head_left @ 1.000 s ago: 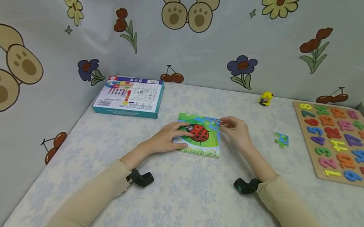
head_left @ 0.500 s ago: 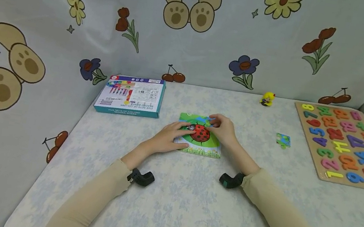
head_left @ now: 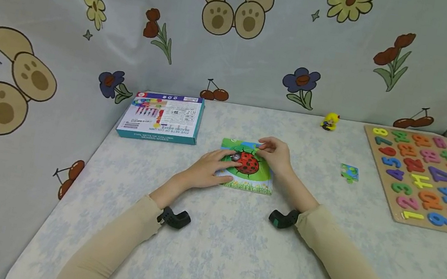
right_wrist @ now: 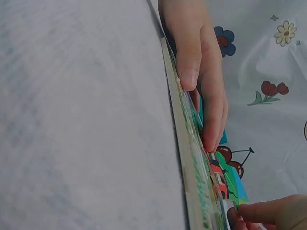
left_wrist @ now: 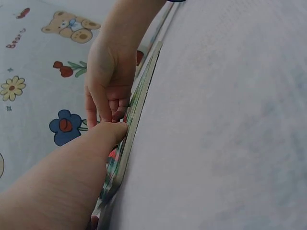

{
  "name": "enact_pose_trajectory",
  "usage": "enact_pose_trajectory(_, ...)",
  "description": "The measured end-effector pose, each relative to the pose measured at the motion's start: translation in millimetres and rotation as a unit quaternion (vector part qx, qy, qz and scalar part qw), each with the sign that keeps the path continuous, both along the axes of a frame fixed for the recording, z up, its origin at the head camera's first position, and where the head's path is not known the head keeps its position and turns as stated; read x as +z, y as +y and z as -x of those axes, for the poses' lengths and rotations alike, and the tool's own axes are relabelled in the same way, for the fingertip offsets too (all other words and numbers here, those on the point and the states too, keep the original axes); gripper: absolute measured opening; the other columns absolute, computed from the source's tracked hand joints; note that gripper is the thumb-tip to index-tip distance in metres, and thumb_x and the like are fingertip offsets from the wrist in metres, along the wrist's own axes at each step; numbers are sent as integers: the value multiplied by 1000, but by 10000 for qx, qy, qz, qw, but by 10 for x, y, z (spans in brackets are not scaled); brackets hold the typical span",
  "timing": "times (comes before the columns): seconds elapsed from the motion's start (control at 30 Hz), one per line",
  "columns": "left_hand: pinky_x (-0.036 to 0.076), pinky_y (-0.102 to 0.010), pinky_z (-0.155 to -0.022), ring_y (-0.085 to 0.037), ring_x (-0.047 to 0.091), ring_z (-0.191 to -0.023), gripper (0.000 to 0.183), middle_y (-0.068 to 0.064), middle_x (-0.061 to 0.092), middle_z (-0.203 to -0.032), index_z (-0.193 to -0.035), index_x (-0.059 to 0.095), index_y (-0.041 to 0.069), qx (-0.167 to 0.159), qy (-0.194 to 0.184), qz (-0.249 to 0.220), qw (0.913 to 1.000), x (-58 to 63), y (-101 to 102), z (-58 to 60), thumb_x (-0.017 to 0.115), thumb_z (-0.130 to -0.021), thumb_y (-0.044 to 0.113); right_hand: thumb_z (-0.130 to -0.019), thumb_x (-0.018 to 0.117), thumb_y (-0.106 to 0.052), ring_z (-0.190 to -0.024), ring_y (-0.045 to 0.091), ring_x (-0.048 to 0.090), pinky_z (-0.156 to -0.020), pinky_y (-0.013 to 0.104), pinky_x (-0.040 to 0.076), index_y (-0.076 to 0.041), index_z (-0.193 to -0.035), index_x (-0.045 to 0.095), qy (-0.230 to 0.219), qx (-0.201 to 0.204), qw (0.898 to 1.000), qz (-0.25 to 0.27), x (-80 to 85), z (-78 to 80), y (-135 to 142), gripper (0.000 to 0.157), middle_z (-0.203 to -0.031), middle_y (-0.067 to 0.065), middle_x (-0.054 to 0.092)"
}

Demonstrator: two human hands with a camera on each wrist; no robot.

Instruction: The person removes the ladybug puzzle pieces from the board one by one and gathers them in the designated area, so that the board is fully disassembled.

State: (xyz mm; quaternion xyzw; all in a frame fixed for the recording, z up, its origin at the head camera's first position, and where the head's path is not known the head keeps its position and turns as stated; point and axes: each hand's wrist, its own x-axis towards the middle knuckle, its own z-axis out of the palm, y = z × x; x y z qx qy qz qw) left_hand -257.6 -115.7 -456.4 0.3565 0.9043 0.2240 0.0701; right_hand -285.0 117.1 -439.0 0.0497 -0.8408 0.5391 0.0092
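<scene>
On the table (head_left: 232, 248) in the head view, mid-way across: ladybird puzzle (head_left: 247, 166) lying flat, left hand (head_left: 206, 168) spread over its near-left part with fingers straight, right hand (head_left: 275, 156) curled at the far-right corner, apparently pinching or pressing a piece there; cannot tell which. Loose puzzle piece (head_left: 349, 172) well apart to the right.

From the left wrist: left fingers (left_wrist: 111, 103) flat on the board edge. Best kept pressing to stop sliding.

From the right wrist: right fingertips (right_wrist: 259, 213) low on the puzzle's surface. Best to align tabs first, then push straight down.
</scene>
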Motion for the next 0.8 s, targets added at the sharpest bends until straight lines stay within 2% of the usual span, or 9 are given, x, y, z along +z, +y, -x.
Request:
enact_pose_trajectory(0.13, 22, -54, -116, -30, 23, -146, 49, -5, 27, -157, -141, 47, 29, -8, 118, 151, 9998, 21, 4, -6, 52, -95, 44, -87, 64, 3, -85, 24, 63, -67, 10, 47, 5, -120, 60, -54, -97, 9996, 261, -10, 14, 1, 33, -98, 22, 60)
enact_pose_trajectory(0.3, 22, -52, -117, -29, 23, -146, 48, -4, 27, -157, -140, 48, 30, -24, 248, 328, 9992, 35, -2, -11, 51, -96, 45, -88, 62, 3, -75, 5, 57, -69, 14, 48, 4, -121, 60, -226, -405, 9978, 470, 9, 5, -5, 33, -98, 17, 61)
enact_pose_trajectory(0.43, 20, -53, -117, -28, 22, -146, 48, -4, 27, -157, -141, 48, 29, -39, 229, 277, 9993, 25, 4, -5, 52, -95, 45, -90, 59, 2, -78, 3, 55, -71, 17, 49, 2, -124, 59, -440, -682, 9945, 663, 58, -21, 87, 34, -104, 16, 59)
enact_pose_trajectory(0.63, 19, -52, -118, -26, 20, -147, 48, -3, 27, -157, -140, 48, 29, -31, 211, 87, 9997, -38, 2, 23, 53, -95, 44, -91, 56, 0, -80, 1, 53, -66, 10, 45, 0, -128, 57, -313, -930, 9951, 125, 101, -56, 527, 37, -112, 22, 61)
enact_pose_trajectory(0.7, 19, -53, -118, -27, 21, -147, 48, -3, 27, -156, -140, 49, 28, -37, 206, 22, 9998, -48, -4, 27, 54, -95, 44, -91, 57, -3, -78, -2, 53, -65, 8, 44, 0, -128, 56, -345, -1046, 9939, 0, 106, -86, 722, 37, -107, 16, 63)
enact_pose_trajectory(0.8, 19, -54, -118, -28, 21, -146, 48, -4, 28, -156, -140, 49, 27, -38, 195, -25, 9998, -51, -15, 28, 55, -94, 43, -91, 58, -5, -73, -6, 51, -61, 9, 44, -1, -131, 55, -501, -1269, 9906, 23, 120, -149, 1009, 40, -93, -4, 64)
